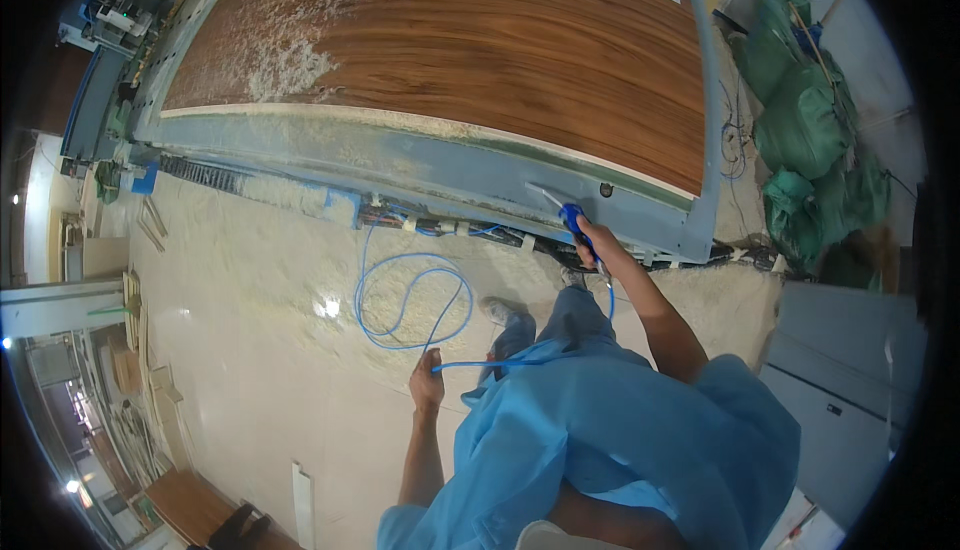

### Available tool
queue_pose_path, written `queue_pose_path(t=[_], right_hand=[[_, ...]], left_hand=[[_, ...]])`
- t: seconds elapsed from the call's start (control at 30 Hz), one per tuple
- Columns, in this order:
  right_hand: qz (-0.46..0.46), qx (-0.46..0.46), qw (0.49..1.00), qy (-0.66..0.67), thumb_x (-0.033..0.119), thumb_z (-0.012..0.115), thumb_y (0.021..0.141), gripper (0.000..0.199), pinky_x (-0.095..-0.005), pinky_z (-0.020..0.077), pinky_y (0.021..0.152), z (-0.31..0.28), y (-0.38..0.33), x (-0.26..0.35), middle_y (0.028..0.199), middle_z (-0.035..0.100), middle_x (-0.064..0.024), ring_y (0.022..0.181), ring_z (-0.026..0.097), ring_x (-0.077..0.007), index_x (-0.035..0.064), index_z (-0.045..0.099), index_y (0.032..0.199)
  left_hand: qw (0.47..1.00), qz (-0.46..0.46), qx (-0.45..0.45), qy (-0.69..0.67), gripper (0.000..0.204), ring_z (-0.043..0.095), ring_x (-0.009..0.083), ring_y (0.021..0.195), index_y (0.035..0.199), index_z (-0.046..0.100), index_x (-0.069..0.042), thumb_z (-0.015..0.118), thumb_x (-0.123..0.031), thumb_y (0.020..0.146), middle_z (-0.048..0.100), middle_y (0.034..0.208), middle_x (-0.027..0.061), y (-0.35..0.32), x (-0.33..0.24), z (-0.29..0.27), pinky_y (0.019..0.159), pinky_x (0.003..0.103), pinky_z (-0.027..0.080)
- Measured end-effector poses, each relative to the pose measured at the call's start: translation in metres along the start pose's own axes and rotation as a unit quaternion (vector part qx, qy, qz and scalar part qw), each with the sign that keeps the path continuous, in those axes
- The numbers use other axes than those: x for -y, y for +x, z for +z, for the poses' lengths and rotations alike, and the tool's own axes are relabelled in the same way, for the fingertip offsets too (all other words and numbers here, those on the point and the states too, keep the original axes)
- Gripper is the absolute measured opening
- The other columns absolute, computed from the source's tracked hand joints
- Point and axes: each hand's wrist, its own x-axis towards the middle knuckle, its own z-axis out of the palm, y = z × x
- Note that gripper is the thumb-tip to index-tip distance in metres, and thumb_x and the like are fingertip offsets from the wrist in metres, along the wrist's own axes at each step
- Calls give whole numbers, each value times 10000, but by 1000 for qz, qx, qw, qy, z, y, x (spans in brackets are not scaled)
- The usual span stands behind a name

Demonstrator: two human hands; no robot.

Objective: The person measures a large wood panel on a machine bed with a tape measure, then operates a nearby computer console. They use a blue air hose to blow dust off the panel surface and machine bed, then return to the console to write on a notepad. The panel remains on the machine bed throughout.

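Note:
My right hand [600, 247] is closed round the handle of a blue air blow gun [572, 216]. Its thin nozzle points up and left, over the front rim of the machine bed [450, 175]. A blue air hose [471, 363] runs from the gun past my body to my left hand [427, 382], whose fingers are closed on it. From there the hose lies in loose loops on the dusty floor. On the bed rests a large wood-grain panel [520, 60], its left part strewn with pale sawdust [290, 68].
Green sacks [800, 120] slump at the right, above a grey cabinet [830, 360]. Cables and a drag chain [200, 172] run along the bed's front. The machine gantry [100, 90] stands far left. Boards [130, 370] lean at the left, and a white strip [302, 505] lies on the floor.

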Motion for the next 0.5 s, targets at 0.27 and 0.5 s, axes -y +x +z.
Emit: queue_pose_path(t=[0.27,0.5], right_hand=[[-86,-58,986,129,653,584,999,609,-332,429,451,51,66,23,581,520,-14,466,501,-153,74,569,809],[-62,-21,990,122,619,563,1025,582,-339,437,454,103,112,62,597,530,-23,480,509,-166,67,573,841]], left_hand=[[987,-76,-83,-116,311,732,255,739,1187,711,-29,528,-258,1081,743,858,156,-44,44,-18,663,370,576],[981,-70,-137,-121,380,720,268,700,1176,706,-37,505,-351,1103,727,818,161,-75,56,-20,630,390,541]])
